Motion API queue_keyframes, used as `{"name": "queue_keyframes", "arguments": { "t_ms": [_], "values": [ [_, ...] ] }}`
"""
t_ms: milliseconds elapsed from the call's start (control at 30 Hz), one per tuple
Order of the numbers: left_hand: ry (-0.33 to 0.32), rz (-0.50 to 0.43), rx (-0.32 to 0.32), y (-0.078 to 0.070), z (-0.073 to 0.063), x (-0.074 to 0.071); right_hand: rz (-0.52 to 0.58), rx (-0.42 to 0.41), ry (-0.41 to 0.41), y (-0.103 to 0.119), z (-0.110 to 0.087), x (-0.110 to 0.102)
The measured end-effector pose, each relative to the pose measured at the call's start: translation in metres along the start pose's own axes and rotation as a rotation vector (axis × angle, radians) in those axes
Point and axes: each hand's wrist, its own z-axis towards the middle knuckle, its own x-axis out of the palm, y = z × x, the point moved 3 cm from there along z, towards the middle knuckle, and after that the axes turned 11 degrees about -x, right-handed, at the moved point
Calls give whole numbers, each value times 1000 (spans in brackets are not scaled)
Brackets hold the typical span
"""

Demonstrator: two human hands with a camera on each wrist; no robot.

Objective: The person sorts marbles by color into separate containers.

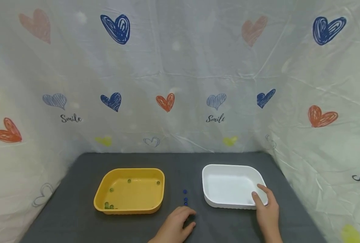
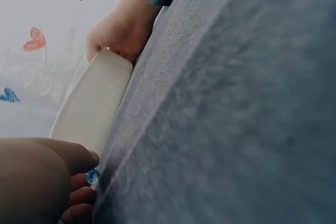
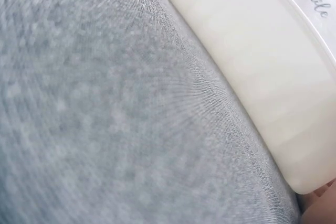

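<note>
My left hand (image 1: 177,225) is low over the dark cloth, its thumb and forefinger apart with a bare gap between them. Just beyond its fingertips, several small blue marbles (image 1: 185,191) lie in a short row. In the left wrist view one blue marble (image 2: 92,177) shows past the thumb, close to the fingers. My right hand (image 1: 268,209) holds the near right corner of a white tray (image 1: 228,206), thumb and forefinger over the rim. The left wrist view shows that hand's other fingers (image 2: 123,56) curled at the tray's outer end.
A yellow tray (image 1: 131,211) stands on the left, with several green marbles (image 1: 111,190) scattered inside. Dark grey cloth (image 1: 180,165) covers the table. A pale curtain (image 1: 180,67) printed with hearts hangs behind and along both sides.
</note>
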Motion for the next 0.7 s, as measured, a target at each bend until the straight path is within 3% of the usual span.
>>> {"name": "queue_keyframes", "arguments": {
  "t_ms": [167,567,700],
  "values": [
    [-30,3,86,-5,7,3,-30,-2,14,1,2,-1],
    [-28,-125,72,6,3,5,-33,12,50,-2,1,1],
    [-42,-134,101,7,4,6,-35,2,43,-3,2,2]
  ]
}}
